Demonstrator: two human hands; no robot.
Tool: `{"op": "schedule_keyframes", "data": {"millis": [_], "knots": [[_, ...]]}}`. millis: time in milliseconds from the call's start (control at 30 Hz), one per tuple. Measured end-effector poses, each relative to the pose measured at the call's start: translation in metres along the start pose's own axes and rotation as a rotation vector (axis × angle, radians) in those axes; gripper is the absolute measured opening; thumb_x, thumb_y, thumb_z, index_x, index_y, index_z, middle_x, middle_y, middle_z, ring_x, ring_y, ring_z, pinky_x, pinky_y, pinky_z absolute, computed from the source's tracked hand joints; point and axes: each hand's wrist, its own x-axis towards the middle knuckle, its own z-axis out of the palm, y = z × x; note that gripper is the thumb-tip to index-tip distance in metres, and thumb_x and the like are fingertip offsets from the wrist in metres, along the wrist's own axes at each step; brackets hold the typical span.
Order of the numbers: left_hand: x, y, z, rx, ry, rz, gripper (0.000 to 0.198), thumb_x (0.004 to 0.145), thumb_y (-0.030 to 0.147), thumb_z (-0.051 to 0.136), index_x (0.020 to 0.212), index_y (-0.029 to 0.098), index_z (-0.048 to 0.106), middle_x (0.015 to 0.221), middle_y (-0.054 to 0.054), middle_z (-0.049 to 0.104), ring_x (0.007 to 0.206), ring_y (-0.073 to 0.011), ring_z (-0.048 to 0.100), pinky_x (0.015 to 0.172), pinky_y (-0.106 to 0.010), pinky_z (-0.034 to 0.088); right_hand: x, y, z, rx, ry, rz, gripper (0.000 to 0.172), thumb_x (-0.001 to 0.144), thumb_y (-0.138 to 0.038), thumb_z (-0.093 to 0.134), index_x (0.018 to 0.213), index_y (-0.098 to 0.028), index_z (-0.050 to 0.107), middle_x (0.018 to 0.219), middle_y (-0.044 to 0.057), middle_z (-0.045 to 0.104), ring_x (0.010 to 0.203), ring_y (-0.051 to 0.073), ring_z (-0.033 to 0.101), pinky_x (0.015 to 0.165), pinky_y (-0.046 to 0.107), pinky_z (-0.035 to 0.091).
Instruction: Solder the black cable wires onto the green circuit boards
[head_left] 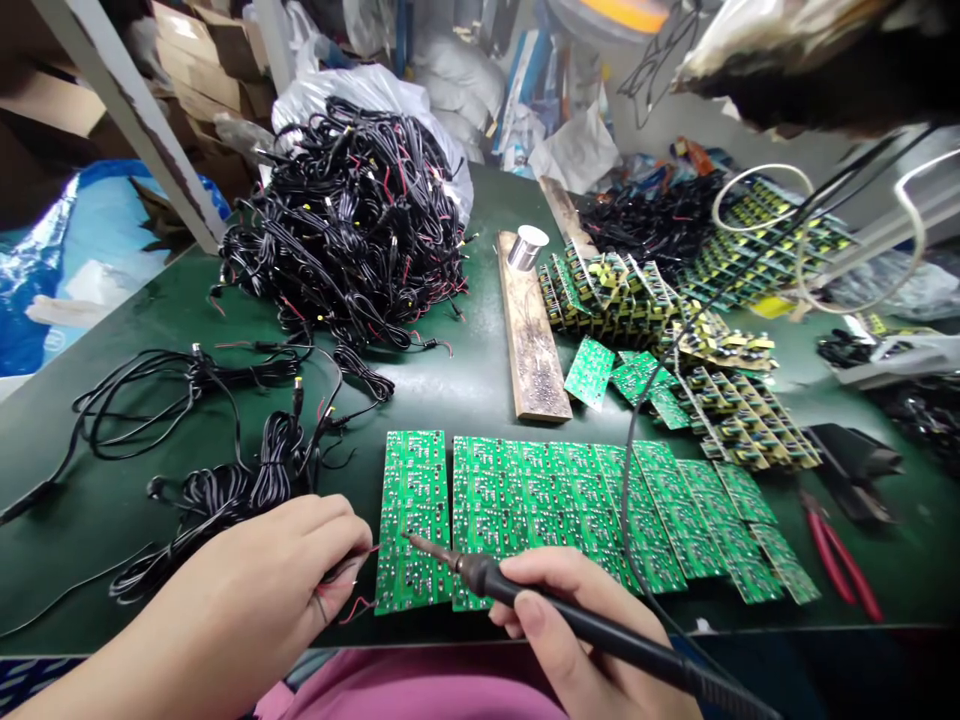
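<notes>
**Soldering iron (517, 590) held at the leftmost circuit board (412, 520)**

The right hand (562, 625) grips the black soldering iron like a pen, its fingers closed around the handle, and a cord runs off the lower right. The iron's metal tip (411, 537) sits at the upper part of the leftmost circuit board, though whether it touches is hard to tell. That board lies at the left end of a front row of green boards, eight by my count, although the overlaps make the number uncertain.

The left hand (262, 565) rests at the board's left edge, its fingers curled and clenched on one black lead (330, 575) with two red wire ends (354, 605) showing near the board.

All of this is on a dark green work mat (465, 390). To the left lie two loose coils of black cable (187, 385) (217, 495). Behind them is one large heap of black cables (345, 225) against a white plastic bag (360, 95). One wooden plank (534, 345) speckled with solder marks lies beside three loose green boards (589, 372), and one solder spool (527, 247) stands at the plank's far end. Farther right, boards fitted with yellow components lie in several overlapping groups (739, 420). One pair of red-handled pliers (840, 555) lies near the right side of the mat.
</notes>
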Motion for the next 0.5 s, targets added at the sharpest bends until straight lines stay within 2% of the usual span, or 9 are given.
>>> {"op": "schedule_keyframes", "data": {"millis": [100, 200, 367, 500], "knots": [[0.002, 0.003, -0.004, 0.023, 0.025, -0.014, 0.019, 0.11, 0.03, 0.055, 0.101, 0.029, 0.071, 0.086, 0.001, 0.071, 0.071, -0.0198, 0.068, 0.064, -0.034, 0.047, 0.009, 0.0, -0.002, 0.025, -0.006, -0.119, 0.013, 0.109, -0.029, 0.073, 0.114, -0.035, 0.083, 0.093, -0.002, 0.087, 0.08, 0.015, 0.087, 0.071, 0.018, 0.07], [0.008, 0.008, -0.008, 0.044, 0.041, 0.043, 0.026, 0.109, 0.023, 0.05, 0.09, 0.028, 0.068, 0.079, 0.002, 0.068, 0.065, -0.0189, 0.065, 0.06, -0.033, 0.044, 0.017, 0.0, -0.003, 0.035, -0.021, -0.192, 0.015, 0.109, -0.026, 0.073, 0.114, -0.037, 0.082, 0.09, -0.005, 0.087, 0.075, 0.012, 0.086, 0.072, 0.014, 0.069], [0.016, 0.012, -0.007, 0.094, 0.093, 0.129, 0.028, 0.106, 0.019, 0.052, 0.088, 0.027, 0.071, 0.082, 0.0, 0.071, 0.069, -0.0198, 0.069, 0.064, -0.033, 0.049, 0.015, 0.002, 0.0, 0.053, -0.021, -0.165, 0.017, 0.107, -0.024, 0.074, 0.114, -0.038, 0.082, 0.089, -0.007, 0.087, 0.075, 0.012, 0.086, 0.069, 0.012, 0.067], [0.019, 0.013, -0.005, 0.122, 0.085, 0.149, 0.029, 0.105, 0.017, 0.051, 0.086, 0.026, 0.071, 0.081, 0.0, 0.07, 0.068, -0.0201, 0.069, 0.063, -0.034, 0.049, 0.01, 0.004, 0.003, 0.039, -0.051, -0.07, 0.014, 0.107, -0.028, 0.074, 0.113, -0.036, 0.084, 0.089, -0.004, 0.087, 0.078, 0.014, 0.087, 0.069, 0.016, 0.068]]}}
